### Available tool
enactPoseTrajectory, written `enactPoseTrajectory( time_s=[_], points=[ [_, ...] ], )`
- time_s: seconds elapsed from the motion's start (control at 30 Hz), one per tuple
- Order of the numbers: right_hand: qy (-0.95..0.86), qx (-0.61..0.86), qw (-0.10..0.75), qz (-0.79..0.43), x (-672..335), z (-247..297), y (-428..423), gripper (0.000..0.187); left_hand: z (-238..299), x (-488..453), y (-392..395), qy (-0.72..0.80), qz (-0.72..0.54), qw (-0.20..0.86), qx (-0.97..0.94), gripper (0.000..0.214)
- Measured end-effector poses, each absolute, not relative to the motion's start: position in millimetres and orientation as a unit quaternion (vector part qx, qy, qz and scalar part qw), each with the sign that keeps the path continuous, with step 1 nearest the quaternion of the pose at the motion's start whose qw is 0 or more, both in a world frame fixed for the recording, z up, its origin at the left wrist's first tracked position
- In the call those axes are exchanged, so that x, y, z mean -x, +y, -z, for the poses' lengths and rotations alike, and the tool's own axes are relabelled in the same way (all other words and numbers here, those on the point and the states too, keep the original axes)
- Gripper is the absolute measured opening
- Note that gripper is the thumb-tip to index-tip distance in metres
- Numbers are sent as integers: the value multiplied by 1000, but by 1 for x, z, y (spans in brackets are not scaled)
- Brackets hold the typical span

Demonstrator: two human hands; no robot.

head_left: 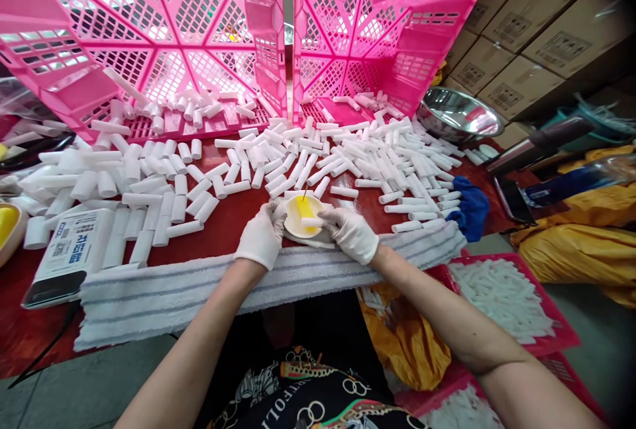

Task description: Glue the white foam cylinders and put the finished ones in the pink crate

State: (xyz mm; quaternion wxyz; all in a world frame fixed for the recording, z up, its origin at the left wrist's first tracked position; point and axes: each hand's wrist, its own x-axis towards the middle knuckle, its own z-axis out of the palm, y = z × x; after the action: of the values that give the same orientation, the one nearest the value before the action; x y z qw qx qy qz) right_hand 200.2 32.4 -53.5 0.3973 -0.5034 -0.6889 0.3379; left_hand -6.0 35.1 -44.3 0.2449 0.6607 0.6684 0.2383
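Note:
Both my hands wear white gloves and meet at the table's front edge. Between them is a small white oval dish (pixel 293 225) with a yellow sponge-like block (pixel 304 207) in it. My left hand (pixel 260 236) is closed on the dish's left rim. Pinched in the fingers of my right hand (pixel 352 234) is a short white tube (pixel 311 222), lying level across the yellow block. A thin dark pin-like piece stands up at the far end of the block. Under the dish is a folded pale cloth, partly hidden.
Many white tubes (pixel 298 164) cover the red table (pixel 228 217). Behind stand pink crates (pixel 181 45), tipped on their sides. A striped towel (pixel 199 290) lines the front edge. Around are a boxed device (pixel 72 250), a steel bowl (pixel 460 114), a blue cloth (pixel 470 207) and cartons (pixel 527 78).

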Motion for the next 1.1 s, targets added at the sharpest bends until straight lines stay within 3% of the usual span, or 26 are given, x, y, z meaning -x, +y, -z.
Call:
enactPoseTrajectory(
  time_s=[0.17,0.3,0.4,0.63,0.9,1.1],
  points=[
    [-644,490,404,-426,-187,47,28,23,40,5,35,673,-229,244,-660,42],
    [-654,507,409,-385,-192,39,20,17,39,8,36,667,-251,269,-648,40],
    [-638,524,437,-357,-201,32,14,26,39,12,29,637,-319,295,-637,37],
    [-514,545,465,-472,-206,6,3,41,17,-1,-10,531,-384,400,-640,34],
    [-562,594,414,-399,-203,-16,-12,38,7,-11,-28,502,-375,433,-648,36],
    [-647,521,454,-323,-207,-13,-25,28,3,-10,-35,513,-357,400,-670,32]
  ],
)
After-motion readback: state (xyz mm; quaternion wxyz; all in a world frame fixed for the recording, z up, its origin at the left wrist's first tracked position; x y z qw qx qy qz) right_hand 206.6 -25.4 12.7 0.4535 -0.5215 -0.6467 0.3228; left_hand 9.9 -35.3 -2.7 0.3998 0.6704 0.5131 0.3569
